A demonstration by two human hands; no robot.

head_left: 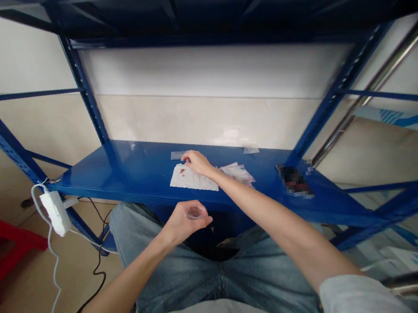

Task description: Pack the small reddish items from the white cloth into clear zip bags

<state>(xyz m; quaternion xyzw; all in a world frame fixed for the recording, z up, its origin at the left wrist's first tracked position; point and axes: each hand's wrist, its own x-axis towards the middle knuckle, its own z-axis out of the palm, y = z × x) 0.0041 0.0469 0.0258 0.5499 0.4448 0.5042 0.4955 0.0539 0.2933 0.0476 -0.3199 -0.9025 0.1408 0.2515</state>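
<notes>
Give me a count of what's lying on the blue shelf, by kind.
Clear film pieces: 2
Red-marked white sheet: 1
Pale packet pile: 1 (packets in it too overlapped to count)
Blurred dark object: 1
Total: 5

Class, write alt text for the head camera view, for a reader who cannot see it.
A seated person's right hand rests at the edge of a white sheet with red marks on a blue metal shelf, while the left hand cups a small clear item. Pale papers lie beside the sheet, and a white power adapter hangs at the shelf's left end.
</notes>
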